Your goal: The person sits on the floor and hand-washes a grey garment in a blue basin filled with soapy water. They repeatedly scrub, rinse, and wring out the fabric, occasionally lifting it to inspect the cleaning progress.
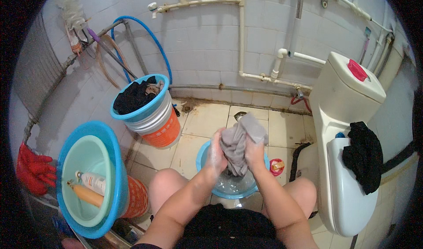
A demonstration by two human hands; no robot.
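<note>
Between my two hands hangs a wet grey cloth (235, 145), bunched up above a blue basin (203, 156) of water on the floor. My left hand (217, 154), with suds on it, grips the cloth's left side. On the other side my right hand (254, 154) is closed on it, with part of the cloth sticking up above the fingers. What kind of garment it is, I cannot tell. Its lower end droops toward the soapy water (235, 183). Just right of the basin sits a small red dish (276, 167) with a yellowish piece in it.
A bucket (161, 127) at the back left bears a blue basin of dark clothes (134, 98). Near left, a pale green basin (70, 161) holds two bottles. Red gloves (35, 169) hang at the left edge. To the right stands a toilet (328, 130) with a black cloth (365, 156) on its lid.
</note>
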